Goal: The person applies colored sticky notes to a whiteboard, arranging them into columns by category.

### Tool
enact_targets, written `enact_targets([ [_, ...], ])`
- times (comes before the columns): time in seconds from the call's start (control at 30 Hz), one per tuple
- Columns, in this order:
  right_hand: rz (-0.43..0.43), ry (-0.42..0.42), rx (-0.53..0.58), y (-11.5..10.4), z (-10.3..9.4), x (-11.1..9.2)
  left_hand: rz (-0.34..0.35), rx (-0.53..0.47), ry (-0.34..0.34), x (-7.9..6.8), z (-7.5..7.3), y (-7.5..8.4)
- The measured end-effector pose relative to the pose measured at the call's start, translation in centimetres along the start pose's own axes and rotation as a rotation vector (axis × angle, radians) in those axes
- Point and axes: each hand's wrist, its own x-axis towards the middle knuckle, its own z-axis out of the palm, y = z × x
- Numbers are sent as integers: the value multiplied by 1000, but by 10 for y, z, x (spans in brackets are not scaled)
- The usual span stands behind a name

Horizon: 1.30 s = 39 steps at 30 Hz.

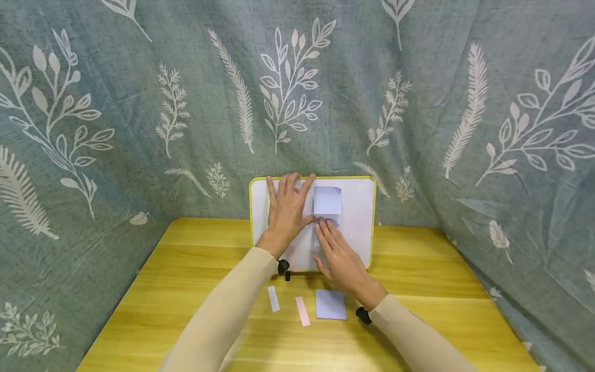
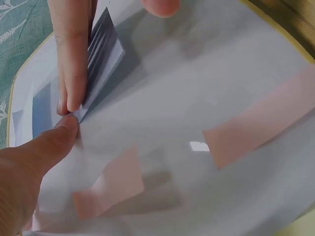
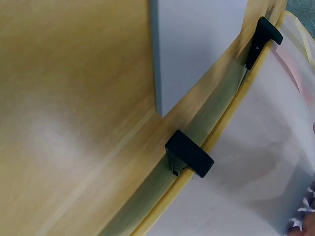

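Note:
A white board [image 1: 358, 222] with a yellow rim stands upright on the table. My left hand [image 1: 284, 212] is spread over its left half, fingertips at the top rim, thumb reaching to the top left of a lower lilac sticky note [image 1: 317, 238]. My right hand [image 1: 343, 261] lies over that note, its straight fingers pressing near the note's top edge beside the left thumb. In the left wrist view the note [image 2: 106, 56] tilts away from the board below those fingers. Another lilac sticky note [image 1: 327, 200] is stuck above it. Much of the lower note is hidden.
Pink paper strips [image 2: 263, 123] cling to the board's left part. Black feet [image 3: 189, 153] grip its bottom rim. On the table in front are a lilac note pad [image 1: 331, 305], a pink strip [image 1: 302, 311] and a pale strip [image 1: 273, 298]. A patterned curtain [image 1: 344, 113] hangs behind.

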Motion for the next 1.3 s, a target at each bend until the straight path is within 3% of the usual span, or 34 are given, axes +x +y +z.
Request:
enact_targets([
  [0.2,60,-93,-52,-4,2,2,10,12,11,1,-1,0],
  [0.53,135,-99,-102,-7,5,-1,24,2,31,4,-2,1],
  [0.77,216,-154,-103,2,2,-11,36,-9,18,3,-3,1],
  [1.3,269,-64,-66,26,-4,-33,40,8,1,0,-3,0],
])
